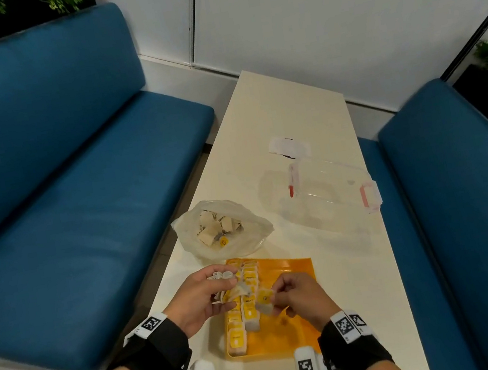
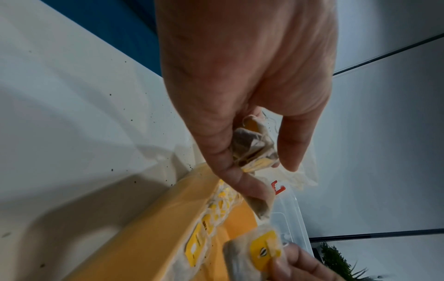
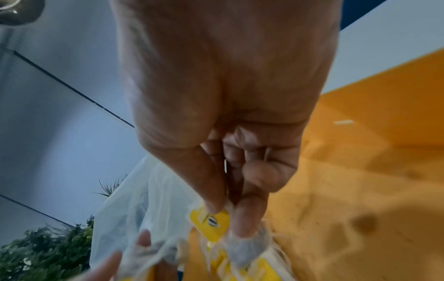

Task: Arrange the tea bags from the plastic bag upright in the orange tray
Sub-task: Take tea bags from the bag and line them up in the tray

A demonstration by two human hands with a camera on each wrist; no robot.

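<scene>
Both forearms wear black wrist straps with white coded markers and reach over the near end of the cream table (image 1: 296, 118). Blue bench seats (image 1: 82, 192) flank that table, one on each side. On its far half lies a clear plastic lid (image 1: 323, 194) with red latches. Nearer, an orange tray (image 1: 295, 268) sits at the table's near edge; two rows of tea bags (image 1: 248, 284) with yellow tags stand upright along its left side, while its right side shows bare orange floor. Just beyond the tray's far left corner sits the crumpled plastic bag (image 1: 246, 236), open at the top, with more tea bags lying loose inside it.

Over the tray's left rows, the left hand (image 1: 205, 298) has its fingers curled round a small bunch of tea bags (image 2: 254, 150) gathered in the palm. Close beside it, above the middle of the tray, the right hand (image 1: 299, 293) pinches a single tea bag (image 1: 264, 305) between thumb and forefinger at its yellow tag (image 3: 212, 221), the pouch hanging below the fingertips.
</scene>
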